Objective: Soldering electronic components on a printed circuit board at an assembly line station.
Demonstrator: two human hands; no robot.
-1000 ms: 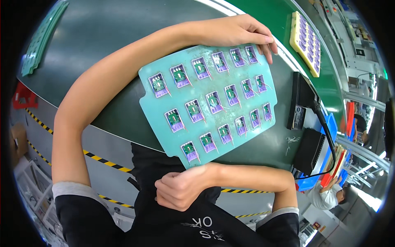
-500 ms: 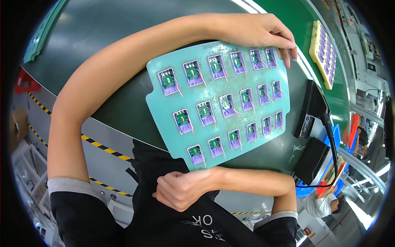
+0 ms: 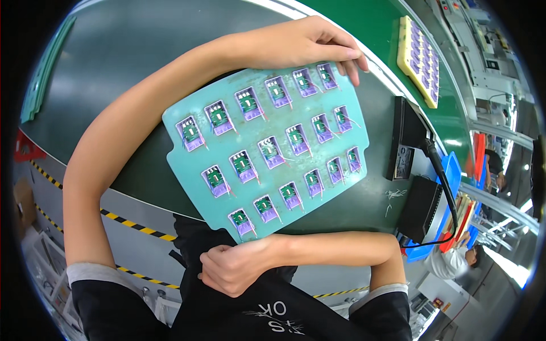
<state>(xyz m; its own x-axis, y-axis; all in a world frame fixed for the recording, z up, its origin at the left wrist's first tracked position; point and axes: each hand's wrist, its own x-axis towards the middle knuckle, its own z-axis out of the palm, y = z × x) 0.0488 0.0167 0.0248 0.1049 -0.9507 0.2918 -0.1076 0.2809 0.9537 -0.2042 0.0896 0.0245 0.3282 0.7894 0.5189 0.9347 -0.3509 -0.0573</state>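
A turquoise tray (image 3: 213,142) lies slantwise before me, with rows of cut-out pockets. Each pocket holds a purple housing with a small green circuit board (image 3: 269,150) and thin red and blue wires. Stretched along the tray's far side, my left arm ends in my left hand (image 3: 321,45), whose bent fingers hook over the far right corner. My right hand (image 3: 233,267) is curled into a fist at the tray's near corner, its wrist against the edge. What those curled fingers hold, if anything, is hidden.
Stacked green sheets (image 3: 48,68) lie at the far left. A yellow tray (image 3: 405,51) with purple parts sits on a green surface at the far right. Black boxes (image 3: 418,209) with a cable (image 3: 441,170), wire scraps and a blue bin (image 3: 451,169) are on the right, where another person works.
The whole view has shifted, so the tray, both hands and the table items appear farther left. The hands keep about the same places at the tray.
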